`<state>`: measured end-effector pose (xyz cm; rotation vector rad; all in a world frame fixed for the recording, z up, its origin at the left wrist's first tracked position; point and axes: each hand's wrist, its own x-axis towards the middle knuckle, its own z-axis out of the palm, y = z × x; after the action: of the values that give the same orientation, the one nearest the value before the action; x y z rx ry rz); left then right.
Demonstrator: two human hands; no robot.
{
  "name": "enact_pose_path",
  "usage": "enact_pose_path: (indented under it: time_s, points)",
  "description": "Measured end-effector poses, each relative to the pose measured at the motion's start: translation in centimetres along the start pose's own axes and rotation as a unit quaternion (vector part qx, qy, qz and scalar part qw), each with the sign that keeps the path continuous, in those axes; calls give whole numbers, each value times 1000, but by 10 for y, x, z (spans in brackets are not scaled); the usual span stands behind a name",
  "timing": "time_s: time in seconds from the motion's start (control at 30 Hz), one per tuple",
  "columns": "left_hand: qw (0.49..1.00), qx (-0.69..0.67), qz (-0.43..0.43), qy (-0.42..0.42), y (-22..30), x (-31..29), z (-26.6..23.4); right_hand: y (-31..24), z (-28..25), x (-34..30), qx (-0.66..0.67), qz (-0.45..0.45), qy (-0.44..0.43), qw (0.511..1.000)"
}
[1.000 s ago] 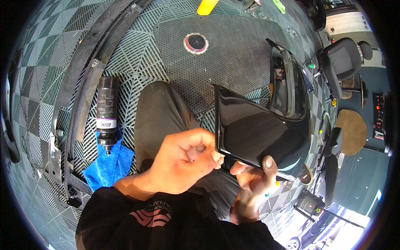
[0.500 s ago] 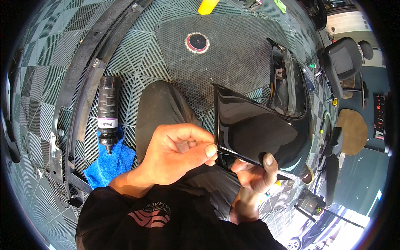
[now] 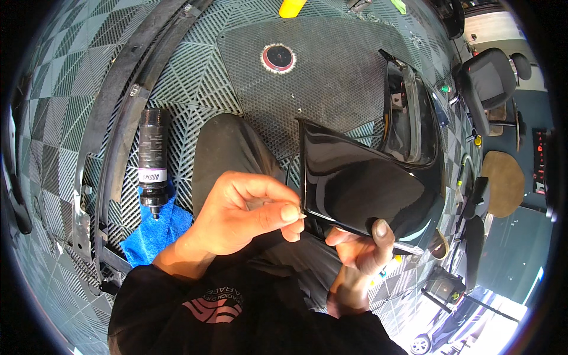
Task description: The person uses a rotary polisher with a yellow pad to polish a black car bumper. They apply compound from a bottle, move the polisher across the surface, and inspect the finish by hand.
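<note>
A glossy black car body panel (image 3: 361,183), with a framed opening on its far right part, is propped against me. My left hand (image 3: 248,210) is pinched, thumb against forefinger, at the panel's left edge near its lower corner. A tiny pale bit shows at the thumb tip, too small to name. My right hand (image 3: 364,245) grips the panel's near edge, thumb up by its glossy face. Its other fingers are partly hidden under that edge.
A black bottle (image 3: 153,160) lies on a blue cloth (image 3: 157,234) at left, beside long dark curved strips (image 3: 121,112). Ahead, a round brush pad (image 3: 278,58) rests on a dark mat (image 3: 331,77). A yellow object (image 3: 291,7) lies beyond; a chair (image 3: 488,80) stands right.
My left hand has shifted slightly left, with its thumb and forefinger still pinched. The panel's left edge has moved a little left too. My right hand keeps its grip.
</note>
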<state>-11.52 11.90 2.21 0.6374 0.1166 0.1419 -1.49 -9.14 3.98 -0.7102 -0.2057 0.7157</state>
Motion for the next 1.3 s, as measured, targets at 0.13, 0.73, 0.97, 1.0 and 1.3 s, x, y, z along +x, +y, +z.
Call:
enact_pose_path:
  time_s: [0.13,0.73,0.97,1.0,1.3]
  points:
    - [999,22,-23,-5,3,3,-6,1,-5,-2,-19,5,-1,1000]
    - [1000,-7,-7,-28,-5,7,-11,2,-6,-8,4,4,2,1000]
    - [998,-40,-45,-20,-2,6,-8,-1,-7,-11,-67,11,31,997]
    - [998,-36,-48,-17,-1,6,-9,-1,-8,-11,-71,13,31,997]
    - [998,-22,-2,-59,-9,9,-18,3,-1,-9,-64,12,45,997]
